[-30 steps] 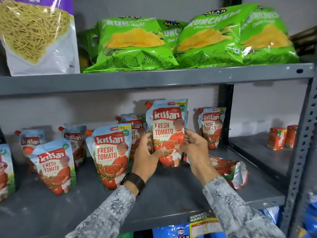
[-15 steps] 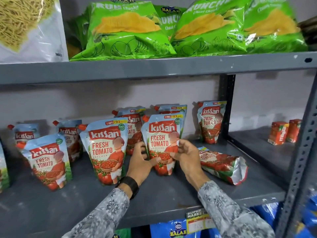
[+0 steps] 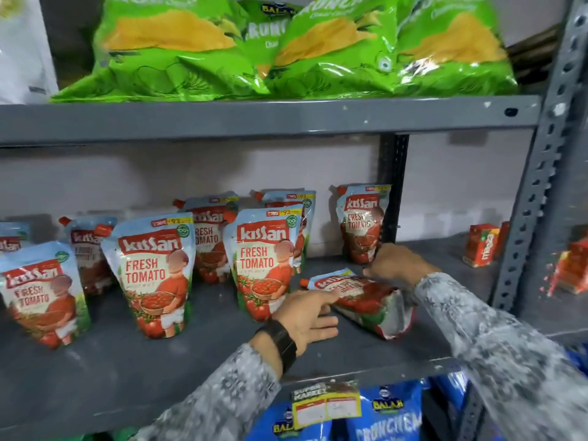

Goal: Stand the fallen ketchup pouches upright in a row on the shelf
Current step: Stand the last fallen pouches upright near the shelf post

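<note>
Both hands had left the upright pouch [image 3: 265, 265]. Left hand [image 3: 307, 316] spread, right hand [image 3: 397, 262] loosely open, both touching the fallen pouch [image 3: 366, 297], flat near the shelf's [image 3: 127, 370] right front edge.

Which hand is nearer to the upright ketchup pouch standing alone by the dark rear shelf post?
Right. The right hand is just below and in front of that red-and-blue ketchup pouch, nearly touching its base; the left hand is lower and further left, by the fallen pouch.
</note>
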Demonstrator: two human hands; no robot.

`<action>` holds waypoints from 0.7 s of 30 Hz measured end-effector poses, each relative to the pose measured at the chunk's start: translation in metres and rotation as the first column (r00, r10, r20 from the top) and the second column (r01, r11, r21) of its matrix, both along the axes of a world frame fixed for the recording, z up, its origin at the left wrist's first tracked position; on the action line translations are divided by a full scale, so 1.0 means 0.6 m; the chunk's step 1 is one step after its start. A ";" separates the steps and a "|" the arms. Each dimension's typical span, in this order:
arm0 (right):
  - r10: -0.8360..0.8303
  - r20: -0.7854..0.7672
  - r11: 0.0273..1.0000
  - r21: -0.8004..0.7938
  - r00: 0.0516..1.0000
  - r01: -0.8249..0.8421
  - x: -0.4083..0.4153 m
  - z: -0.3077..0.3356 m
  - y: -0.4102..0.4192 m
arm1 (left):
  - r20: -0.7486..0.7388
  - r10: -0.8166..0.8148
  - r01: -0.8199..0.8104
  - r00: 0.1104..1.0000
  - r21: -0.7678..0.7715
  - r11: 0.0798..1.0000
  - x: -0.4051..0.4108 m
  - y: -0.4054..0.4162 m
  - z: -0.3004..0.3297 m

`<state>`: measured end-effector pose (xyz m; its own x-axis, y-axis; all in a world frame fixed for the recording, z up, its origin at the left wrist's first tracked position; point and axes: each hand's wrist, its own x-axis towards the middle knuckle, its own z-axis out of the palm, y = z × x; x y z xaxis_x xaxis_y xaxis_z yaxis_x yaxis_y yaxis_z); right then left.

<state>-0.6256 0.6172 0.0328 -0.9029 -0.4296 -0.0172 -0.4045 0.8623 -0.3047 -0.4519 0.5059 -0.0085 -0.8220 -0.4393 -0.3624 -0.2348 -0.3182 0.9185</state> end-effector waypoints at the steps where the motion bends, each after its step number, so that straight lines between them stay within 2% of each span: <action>1: -0.004 0.076 1.000 -0.009 0.997 0.005 -0.008 -0.006 -0.003 | 0.020 0.005 -0.006 1.000 0.040 0.999 -0.011 -0.001 -0.003; 5: -0.001 0.400 0.973 -0.212 0.916 0.093 0.003 -0.036 -0.019 | 0.065 0.036 -0.042 0.997 0.095 0.995 -0.039 -0.022 -0.023; 9: -0.007 0.464 0.913 -0.357 0.886 0.195 -0.016 -0.035 -0.008 | 0.056 0.042 -0.042 0.998 0.000 0.999 -0.070 -0.012 -0.017; 14: 0.132 0.430 0.774 -0.607 0.893 0.178 0.013 -0.025 -0.008 | 0.026 0.055 -0.054 0.998 -0.036 0.998 -0.063 -0.017 -0.011; 17: 0.221 0.327 0.633 -0.764 0.919 0.120 0.025 -0.019 -0.010 | -0.130 0.127 -0.146 0.983 -0.156 0.977 -0.071 -0.026 -0.009; 19: 0.224 0.243 0.540 -0.837 0.944 0.087 0.030 -0.013 -0.015 | -0.262 0.202 -0.277 0.944 -0.293 0.915 -0.078 -0.039 0.002; 21: 0.196 0.135 0.453 -0.891 0.971 0.032 0.036 -0.010 -0.021 | -0.366 0.230 -0.390 0.902 -0.459 0.798 -0.077 -0.047 0.016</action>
<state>-0.6040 0.6048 0.0270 -0.8866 -0.3866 0.2538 -0.2933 0.0458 -0.9549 -0.4982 0.4779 0.0009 -0.6372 -0.7418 0.2092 0.0838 0.2032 0.9755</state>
